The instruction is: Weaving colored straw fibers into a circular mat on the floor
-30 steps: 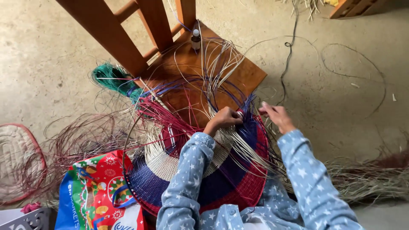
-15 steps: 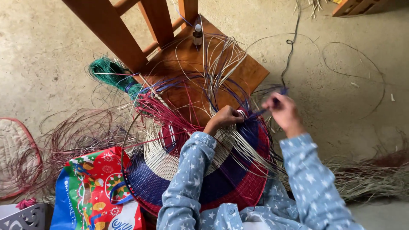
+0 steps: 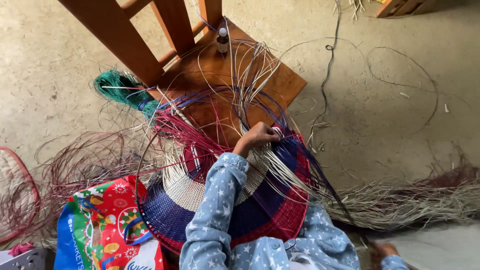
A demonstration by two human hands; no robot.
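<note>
Concrete floor (image 3: 390, 125) lay all round, w/ loose fibres strewn on it: a reddish tangle (image 3: 85, 165) at the left, a pale straw bundle (image 3: 420, 200) at the right, a green bunch (image 3: 117, 87) by the chair. Wooden chair (image 3: 210, 75) stood ahead, small dark bottle (image 3: 222, 40) on its seat. Woven round piece (image 3: 225, 200) sat in the person's lap, its far edge against the chair seat. Done so far: pale centre, then blue and red bands, approx 3 colour zones closed up. Left to do: the outer edge, where many unwoven strands (image 3: 250, 75) in pale, blue and red stuck up and outward, so the rim looked unfinished. Left hand (image 3: 260, 137) was curled at that top edge, fingers pressed together, pinching strands. Right hand (image 3: 382, 250) was low at the right, closed on a dark strand pulled taut from the rim. Printed bag (image 3: 100, 225) lay at the lower left.
</note>
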